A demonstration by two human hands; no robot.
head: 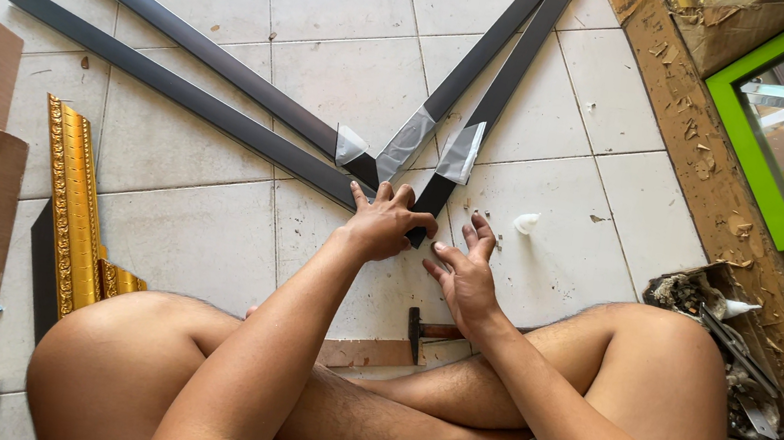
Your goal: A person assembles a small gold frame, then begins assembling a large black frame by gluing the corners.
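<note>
Sitting cross-legged on the tiled floor (208, 236), the person presses the left hand (382, 221), fingers curled, onto the meeting ends of four dark frame strips (186, 97); the right hand (464, 272) rests just beside, fingers spread and released. A hammer (426, 331) lies near the legs

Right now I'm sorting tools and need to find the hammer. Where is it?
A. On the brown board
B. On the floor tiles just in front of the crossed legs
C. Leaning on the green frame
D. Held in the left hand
B: the hammer lies on the floor tiles beside the right hand, gripped by neither hand.
</note>
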